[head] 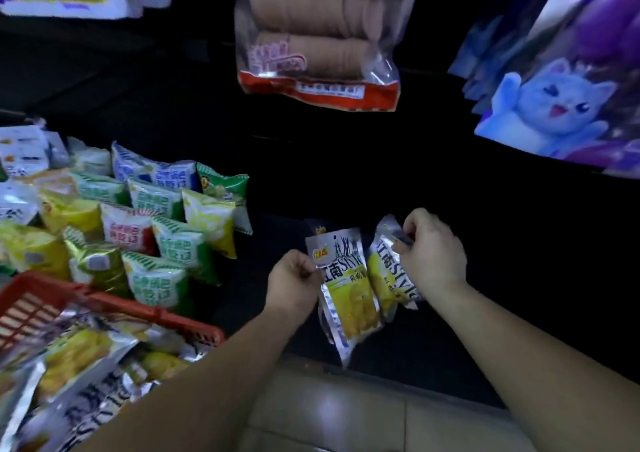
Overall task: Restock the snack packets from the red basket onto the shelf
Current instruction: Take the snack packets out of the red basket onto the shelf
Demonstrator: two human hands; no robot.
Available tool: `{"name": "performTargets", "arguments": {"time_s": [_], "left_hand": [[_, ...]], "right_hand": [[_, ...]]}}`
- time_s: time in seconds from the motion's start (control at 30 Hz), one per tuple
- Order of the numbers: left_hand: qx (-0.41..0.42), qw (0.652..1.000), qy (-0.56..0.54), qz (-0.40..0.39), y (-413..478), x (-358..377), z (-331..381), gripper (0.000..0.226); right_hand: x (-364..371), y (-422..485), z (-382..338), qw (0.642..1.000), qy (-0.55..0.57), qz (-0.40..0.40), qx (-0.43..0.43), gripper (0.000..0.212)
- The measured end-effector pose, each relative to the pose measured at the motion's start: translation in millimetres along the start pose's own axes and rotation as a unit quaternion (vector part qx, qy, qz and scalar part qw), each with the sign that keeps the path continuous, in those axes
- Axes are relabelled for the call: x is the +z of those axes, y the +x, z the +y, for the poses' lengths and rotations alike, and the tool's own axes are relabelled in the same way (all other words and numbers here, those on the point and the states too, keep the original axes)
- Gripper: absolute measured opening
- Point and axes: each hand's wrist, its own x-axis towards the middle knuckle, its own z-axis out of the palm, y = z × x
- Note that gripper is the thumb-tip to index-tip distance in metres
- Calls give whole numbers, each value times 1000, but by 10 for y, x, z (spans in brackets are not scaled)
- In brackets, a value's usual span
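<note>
My left hand pinches the left edge of a silver and yellow snack packet held upright over the dark shelf. My right hand grips the top of a second matching packet just to its right, the two packets side by side and touching. The red basket sits at the lower left, with several more silver and yellow packets piled in it.
Rows of small green, yellow, red and blue snack bags fill the shelf to the left. A hanging bag of brown biscuits is above the middle, purple cat-printed packs at the upper right. Pale floor tiles lie below.
</note>
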Motion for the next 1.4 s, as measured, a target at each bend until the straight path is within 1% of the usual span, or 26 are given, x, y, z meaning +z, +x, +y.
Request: {"name": "performTargets", "arguments": {"time_s": [0.03,0.07,0.13,0.17,0.23,0.3,0.33,0.4,0.47,0.5,0.6,0.67,0.77,0.83,0.9,0.97,1.0,1.07,1.1,1.17,1.2,1.23,1.3,1.33,1.4], "left_hand": [[-5,1000,19,-8,15,80,-70,19],[-24,998,46,-29,23,161,-153,19],[-54,991,77,-97,10,293,-299,37],[-54,986,91,-128,-8,337,-357,43],[-52,979,112,-159,-91,385,-398,52],[-55,981,109,-154,-180,353,-424,58],[-53,982,109,-148,-228,306,-439,59],[-47,985,101,-130,-324,167,-485,56],[-35,990,84,-103,-468,-59,-478,38],[-30,992,80,-88,-542,-196,-475,36],[-9,995,88,-50,-750,-710,-505,43],[-21,994,102,-19,-897,-1069,-613,43],[-50,992,109,41,-1178,-1550,-873,31],[-70,989,115,61,-1343,-1876,-1082,34],[-92,979,156,92,-1424,-2258,-1302,33],[-108,958,209,166,-1482,-2663,-1508,28],[-124,945,222,207,-1512,-2859,-1577,30],[-157,913,250,282,-1562,-3171,-1699,40],[-159,898,264,312,-1574,-3284,-1724,45],[-169,886,275,334,-1531,-3432,-1750,62],[-191,883,264,337,-1491,-3501,-1753,71],[-220,878,249,344,-1453,-3577,-1773,79],[-276,861,217,368,-1397,-3775,-1843,84],[-300,855,200,372,-1374,-3883,-1903,84],[-324,862,167,353,-1320,-4072,-2022,78]], "right_hand": [[42,8,93,999,-48,18,-9,31],[93,-2,182,997,-79,21,-9,39],[206,-74,321,997,-78,-14,-8,55],[244,-124,345,997,-63,-41,-7,57],[311,-200,363,991,-38,-128,-17,48],[331,-274,296,974,-25,-223,-36,41],[328,-321,227,964,-20,-260,-48,42],[324,-420,28,949,-19,-305,-78,48],[313,-538,-245,940,-20,-323,-109,48],[318,-601,-400,938,-16,-325,-123,47],[400,-795,-931,932,21,-334,-136,45],[527,-947,-1297,926,52,-346,-144,43],[791,-1215,-1811,912,86,-364,-166,38],[1022,-1422,-2116,900,114,-376,-189,32],[1264,-1632,-2405,883,123,-400,-214,25],[1506,-1798,-2683,864,101,-426,-249,27],[1614,-1864,-2819,854,93,-439,-263,34],[1802,-1959,-3062,838,79,-458,-286,57],[1878,-1988,-3165,833,70,-467,-288,69],[1994,-2009,-3347,820,52,-487,-295,85],[2029,-2008,-3438,809,41,-496,-313,88],[2063,-2012,-3523,796,29,-501,-340,89],[2139,-2061,-3664,772,7,-497,-396,85],[2179,-2094,-3720,767,-5,-488,-418,80],[2251,-2149,-3802,762,-40,-471,-442,64]]}}
